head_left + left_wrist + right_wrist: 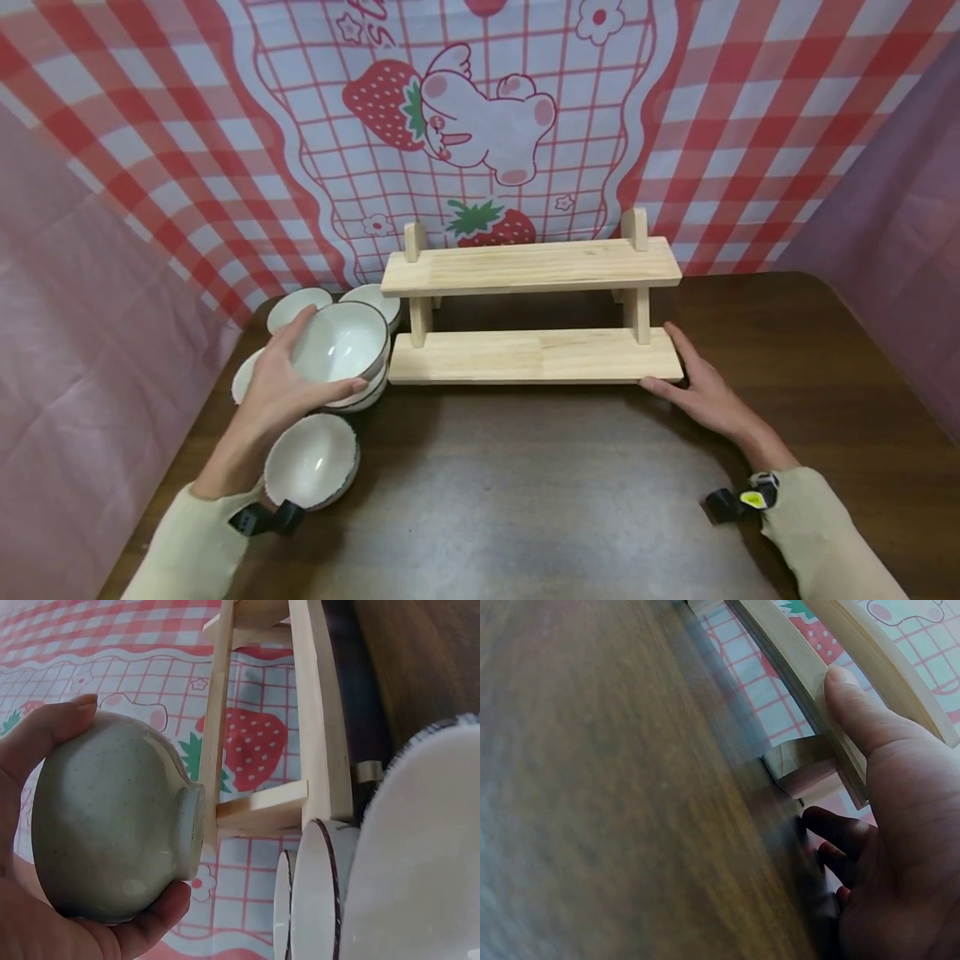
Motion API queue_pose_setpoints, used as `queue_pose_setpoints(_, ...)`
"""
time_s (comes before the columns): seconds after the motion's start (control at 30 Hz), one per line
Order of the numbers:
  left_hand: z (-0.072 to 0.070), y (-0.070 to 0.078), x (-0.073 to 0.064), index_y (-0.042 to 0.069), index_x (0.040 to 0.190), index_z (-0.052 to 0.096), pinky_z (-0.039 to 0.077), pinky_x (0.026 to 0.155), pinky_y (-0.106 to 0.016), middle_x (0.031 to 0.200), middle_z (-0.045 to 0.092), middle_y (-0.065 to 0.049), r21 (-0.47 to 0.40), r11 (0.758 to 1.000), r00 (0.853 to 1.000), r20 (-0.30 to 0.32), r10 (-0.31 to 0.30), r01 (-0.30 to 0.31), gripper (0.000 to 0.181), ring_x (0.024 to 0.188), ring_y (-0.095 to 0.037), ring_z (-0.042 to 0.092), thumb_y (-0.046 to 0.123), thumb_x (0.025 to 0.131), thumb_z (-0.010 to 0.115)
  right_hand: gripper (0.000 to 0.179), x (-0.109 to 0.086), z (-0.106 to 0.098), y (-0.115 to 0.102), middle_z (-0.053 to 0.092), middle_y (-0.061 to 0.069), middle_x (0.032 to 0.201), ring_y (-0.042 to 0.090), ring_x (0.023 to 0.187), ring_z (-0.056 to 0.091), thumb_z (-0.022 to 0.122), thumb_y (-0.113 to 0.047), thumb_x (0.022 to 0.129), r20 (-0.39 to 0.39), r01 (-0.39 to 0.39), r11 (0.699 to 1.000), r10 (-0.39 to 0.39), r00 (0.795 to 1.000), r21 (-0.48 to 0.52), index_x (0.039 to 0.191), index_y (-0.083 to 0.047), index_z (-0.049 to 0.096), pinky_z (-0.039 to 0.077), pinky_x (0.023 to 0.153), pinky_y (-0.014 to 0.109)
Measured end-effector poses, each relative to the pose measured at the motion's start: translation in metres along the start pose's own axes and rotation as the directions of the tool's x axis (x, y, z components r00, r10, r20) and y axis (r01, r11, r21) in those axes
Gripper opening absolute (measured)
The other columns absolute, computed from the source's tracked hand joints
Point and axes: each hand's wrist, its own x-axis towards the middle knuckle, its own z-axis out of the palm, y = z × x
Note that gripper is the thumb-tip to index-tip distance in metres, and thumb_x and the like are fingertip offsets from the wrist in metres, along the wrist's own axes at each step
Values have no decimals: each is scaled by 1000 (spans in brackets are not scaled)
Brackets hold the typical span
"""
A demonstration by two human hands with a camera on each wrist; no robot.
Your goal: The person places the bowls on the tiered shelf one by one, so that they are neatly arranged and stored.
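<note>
My left hand (281,375) grips a white bowl (347,337) with a dark rim, thumb and fingers spread on its sides. In the left wrist view, the same bowl (112,817) shows its grey-green outside and foot ring. In the head view it overlaps stacked bowls (363,398). Another bowl (313,462) stands just in front, near the left wrist. My right hand (708,396) is at the right end of a two-tier wooden shelf (536,354). Its thumb touches the lower board (821,694), and the other fingers extend loosely past the board's end.
More white bowls stand at the back left, among them one bowl (298,307) and another (373,298) beside the shelf. The brown table (525,483) stretches in front. Behind the shelf hangs a red and white checked cloth (480,125) with strawberries.
</note>
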Motion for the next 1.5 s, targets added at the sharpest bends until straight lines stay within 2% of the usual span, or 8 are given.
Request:
queue_pose_setpoints(0.1, 1, 5, 3, 17, 161, 21, 41, 106, -63, 160, 30, -25, -3, 1000, 1000, -5, 7, -7, 118, 136, -42, 39, 46, 68, 89, 102, 1, 0, 0, 15, 28, 165, 51, 147, 22, 70, -35, 93, -2, 5, 1000, -5, 1000, 2, 162, -13, -1, 23, 110, 74)
queue_pose_setpoints(0.27, 5, 13, 9, 17, 161, 23, 41, 107, -60, 159, 32, -24, -55, 998, 999, -16, 29, -30, 117, 138, -40, 39, 41, 68, 90, 101, 2, 0, 0, 16, 28, 165, 51, 147, 22, 70, -35, 93, 1, 7, 1000, -7, 1000, 11, 162, -14, 0, 23, 110, 73)
queue_pose_setpoints(0.7, 16, 42, 30, 16, 161, 21, 40, 110, -58, 162, 30, -20, -129, 991, 999, 1, 46, -45, 116, 139, -38, 39, 39, 69, 89, 101, -1, 0, 2, 15, 29, 165, 51, 147, 21, 70, -35, 93, -4, 0, 1000, 0, 1000, 22, 162, -12, 0, 22, 111, 73)
queue_pose_setpoints(0.93, 24, 55, 40, 13, 159, 26, 45, 106, -55, 155, 37, -22, -162, 984, 997, -10, 74, -74, 112, 133, -38, 44, 35, 69, 88, 101, 0, 1, 5, 16, 28, 165, 50, 147, 22, 70, -36, 93, -6, -1, 1000, 1, 1000, 12, 163, -15, -1, 23, 111, 72)
queue_pose_setpoints(1.07, 29, 62, 48, 12, 158, 30, 45, 106, -55, 154, 40, -20, -189, 977, 996, -16, 93, -94, 111, 132, -37, 46, 35, 67, 90, 101, 0, 1, 6, 17, 28, 165, 50, 147, 23, 70, -36, 93, -10, 5, 1000, -5, 1000, 11, 163, -15, 0, 23, 111, 72)
queue_pose_setpoints(1.23, 35, 74, 57, 13, 159, 28, 44, 109, -53, 157, 39, -16, -219, 972, 996, 4, 85, -82, 115, 135, -34, 45, 35, 65, 91, 100, -1, 1, 6, 17, 28, 165, 50, 147, 22, 70, -35, 93, -18, 9, 1000, -9, 1000, 14, 162, -14, 1, 23, 112, 71)
queue_pose_setpoints(1.33, 40, 82, 64, 12, 158, 29, 46, 107, -52, 154, 43, -16, -240, 965, 995, -1, 104, -101, 114, 132, -33, 48, 34, 64, 92, 100, -1, 1, 7, 16, 28, 165, 50, 148, 22, 70, -34, 93, -21, 11, 1000, -11, 1000, 14, 162, -13, 1, 23, 112, 71)
queue_pose_setpoints(1.5, 49, 93, 74, 10, 156, 33, 49, 102, -50, 146, 50, -16, -301, 939, 986, -20, 166, -164, 112, 123, -33, 55, 27, 64, 93, 100, 0, 2, 5, 16, 28, 165, 51, 148, 21, 70, -35, 93, -14, 11, 1000, -10, 1000, 16, 162, -13, 1, 22, 113, 72)
